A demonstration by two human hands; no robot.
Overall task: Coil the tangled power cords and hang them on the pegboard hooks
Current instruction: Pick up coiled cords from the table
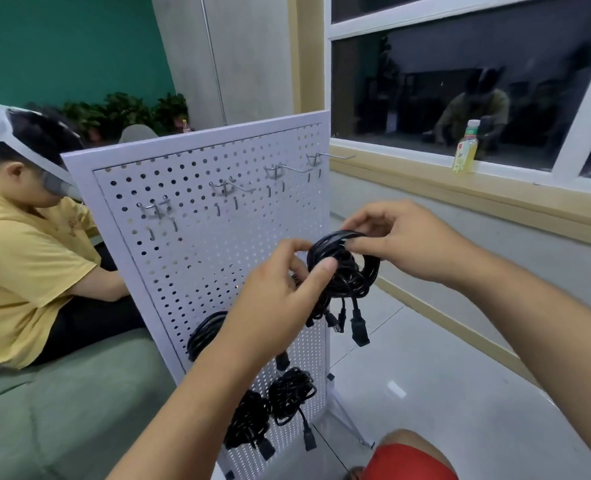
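A black coiled power cord (351, 268) hangs in the air in front of the white pegboard (197, 258), its plug ends dangling below. My left hand (280, 289) pinches the coil's left side with thumb and fingers. My right hand (405, 237) grips the coil's top right, fingers curled over the loops. Three more black coiled cords hang low on the pegboard: one (204, 332) partly behind my left forearm, and two (249, 419) (292, 393) near the bottom. Several bare metal hooks (155, 207) run along the pegboard's upper part.
A person in a yellow shirt (24, 268) sits on the grey-green sofa (62, 417) left of the pegboard. A drink bottle (465, 147) stands on the window sill at right. White tiled floor (443, 386) lies right of the pegboard's stand. My red-clad knee (408, 460) shows at the bottom.
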